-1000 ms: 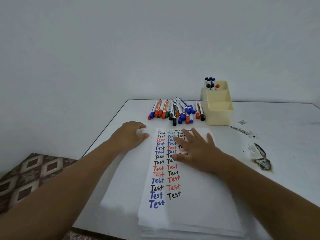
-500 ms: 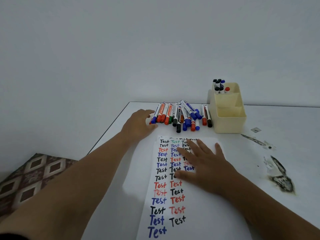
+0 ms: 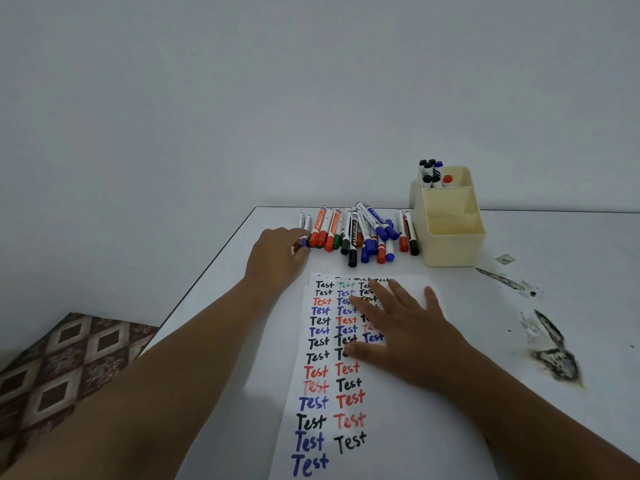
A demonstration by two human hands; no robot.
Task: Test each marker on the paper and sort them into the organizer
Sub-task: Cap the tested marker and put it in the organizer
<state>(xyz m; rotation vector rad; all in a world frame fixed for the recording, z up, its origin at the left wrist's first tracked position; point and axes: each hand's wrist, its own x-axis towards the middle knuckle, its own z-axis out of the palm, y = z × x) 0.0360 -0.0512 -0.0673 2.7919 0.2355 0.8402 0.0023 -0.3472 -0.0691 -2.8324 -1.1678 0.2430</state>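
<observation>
Step in hand: picking the next marker to test. Left hand (image 3: 277,258), centre-left of frame, is at the left end of the marker pile (image 3: 360,233); fingertips curl at the cap end of the leftmost blue-capped marker (image 3: 304,226). Contact looks real, but can't tell if it's a full pinch yet.

Right hand (image 3: 401,334) lies flat, fingers straight and spread, pinning the test paper (image 3: 346,375) at frame centre. It holds nothing.

Paper already carries columns of "Test" in black, blue, red and green. Cream organizer (image 3: 450,230), upper right of the pile, has a few markers standing in its back compartment (image 3: 433,174); front compartments look bare.

Next, by my read: secure the grip, lift the marker clear of its neighbours, uncap, write in free space on the right of the sheet.
</observation>
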